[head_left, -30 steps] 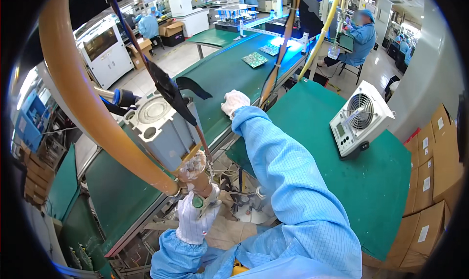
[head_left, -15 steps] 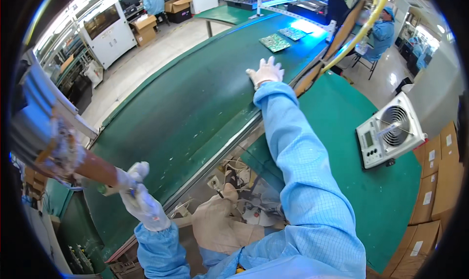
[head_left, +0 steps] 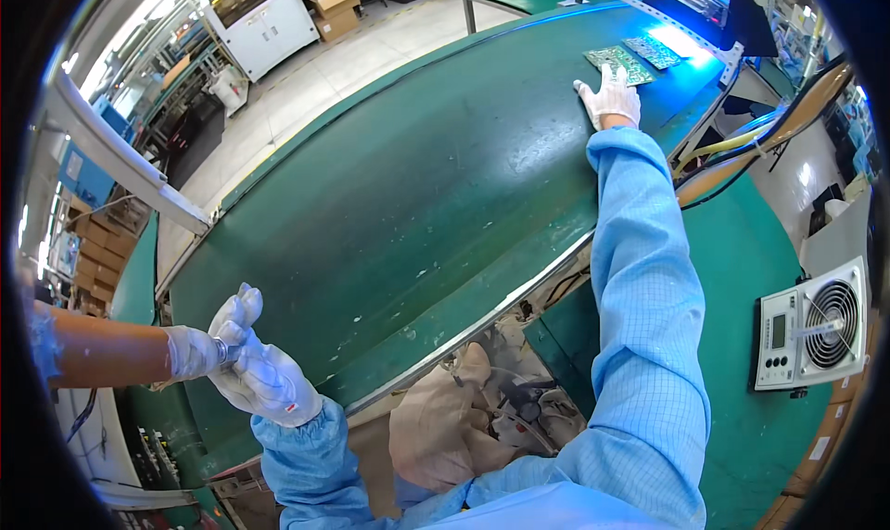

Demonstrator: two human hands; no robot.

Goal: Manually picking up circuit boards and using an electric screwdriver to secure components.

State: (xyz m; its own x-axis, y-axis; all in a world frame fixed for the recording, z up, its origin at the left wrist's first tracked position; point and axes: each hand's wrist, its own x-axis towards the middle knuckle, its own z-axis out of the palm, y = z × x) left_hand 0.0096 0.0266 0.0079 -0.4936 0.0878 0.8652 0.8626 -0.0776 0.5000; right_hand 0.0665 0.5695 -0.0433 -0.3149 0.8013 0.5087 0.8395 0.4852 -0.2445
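Note:
My right hand (head_left: 612,98), in a white glove, reaches out over the green conveyor belt (head_left: 417,187) with its fingers spread. Its fingertips overlap the near edge of a green circuit board (head_left: 619,61); whether they touch it I cannot tell. Just beyond lies a second circuit board (head_left: 653,51), lit blue. At the lower left, my gloved left hand (head_left: 264,374) is closed, fingers curled, against another person's gloved hand (head_left: 190,352). A small shiny metallic piece shows between these two hands, its kind unclear. That person's forearm (head_left: 107,346) comes in from the left.
A metal frame (head_left: 663,15) with a bright blue light crosses the belt's far end. On the green table at right stands a white fan unit (head_left: 808,331). A brown tube with yellow cable (head_left: 802,113) runs beside the belt. Cardboard boxes (head_left: 102,252) are stacked at left.
My right hand has moved forward to the nearer circuit board. The view has shifted, so the belt and fan sit farther right. The other person's hand remains at my left hand.

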